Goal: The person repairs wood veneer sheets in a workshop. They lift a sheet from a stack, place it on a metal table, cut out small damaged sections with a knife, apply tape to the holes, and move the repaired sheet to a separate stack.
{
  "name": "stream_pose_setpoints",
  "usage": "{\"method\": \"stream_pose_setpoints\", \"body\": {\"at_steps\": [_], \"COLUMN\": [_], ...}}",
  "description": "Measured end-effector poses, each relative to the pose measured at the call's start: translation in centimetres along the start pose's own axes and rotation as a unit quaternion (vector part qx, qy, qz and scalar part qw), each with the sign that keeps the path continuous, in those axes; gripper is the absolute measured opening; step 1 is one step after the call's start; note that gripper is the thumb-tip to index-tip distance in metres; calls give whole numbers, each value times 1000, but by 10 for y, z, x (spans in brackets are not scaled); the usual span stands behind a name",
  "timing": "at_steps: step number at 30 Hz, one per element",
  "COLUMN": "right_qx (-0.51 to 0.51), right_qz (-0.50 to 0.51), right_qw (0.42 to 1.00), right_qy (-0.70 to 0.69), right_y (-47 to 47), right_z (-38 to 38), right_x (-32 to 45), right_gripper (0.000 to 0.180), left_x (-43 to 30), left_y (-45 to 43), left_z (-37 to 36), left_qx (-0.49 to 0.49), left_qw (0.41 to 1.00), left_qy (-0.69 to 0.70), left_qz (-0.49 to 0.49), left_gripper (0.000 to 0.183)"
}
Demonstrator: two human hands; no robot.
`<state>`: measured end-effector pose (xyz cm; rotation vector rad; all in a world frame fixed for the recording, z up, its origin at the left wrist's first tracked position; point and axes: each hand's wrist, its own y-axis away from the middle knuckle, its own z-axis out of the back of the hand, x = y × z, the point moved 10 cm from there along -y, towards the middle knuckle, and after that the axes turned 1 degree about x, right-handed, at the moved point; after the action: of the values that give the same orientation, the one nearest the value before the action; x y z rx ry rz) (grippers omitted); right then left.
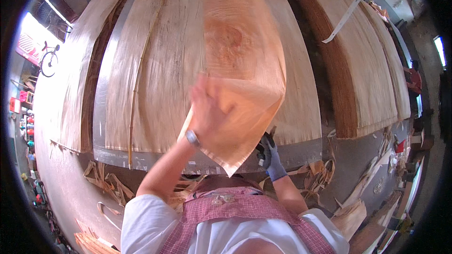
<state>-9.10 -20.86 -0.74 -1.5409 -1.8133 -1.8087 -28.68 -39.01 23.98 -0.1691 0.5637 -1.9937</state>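
Observation:
A thin, orange-tinted wood veneer sheet (243, 113) is folded over towards me, its pointed corner above the near edge of the table. My bare left hand (208, 109), blurred and with a watch at the wrist, is over the sheet's left part; whether it grips the sheet I cannot tell. In a grey-blue glove, my right hand (269, 153) is curled at the sheet's lower right edge, around a dark object that I cannot make out. Beneath lie paler veneer sheets (169, 113), with a thin bamboo stick (136, 88) lengthwise on the left.
Veneer stacks stand left (76, 106) and right (370, 95); a pale strip (344, 21) juts over the right one. Veneer scraps (109, 183) litter the floor near the table. Another person (415, 79) is at the far right, a bicycle (49, 61) at far left.

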Motion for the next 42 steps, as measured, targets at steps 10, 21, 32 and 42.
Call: {"method": "stream_pose_setpoints", "body": {"at_steps": [10, 21, 32, 42], "right_qx": [-39, -21, -47, -23], "right_qz": [61, 254, 169, 193], "right_qw": [991, 901, 878, 793], "right_qy": [114, 351, 446, 577], "right_y": [-13, -145, -146, -158], "right_z": [54, -17, 6, -49], "right_x": [5, 113, 97, 149], "right_gripper": [37, 43, 72, 51], "left_x": [102, 218, 229, 252], "left_y": [133, 113, 153, 94], "left_z": [-117, -238, -273, -228], "left_qx": [293, 133, 208, 304], "left_qw": [698, 717, 601, 720], "left_qy": [528, 524, 610, 472], "left_qz": [385, 439, 473, 408], "left_gripper": [20, 21, 15, 23]}}
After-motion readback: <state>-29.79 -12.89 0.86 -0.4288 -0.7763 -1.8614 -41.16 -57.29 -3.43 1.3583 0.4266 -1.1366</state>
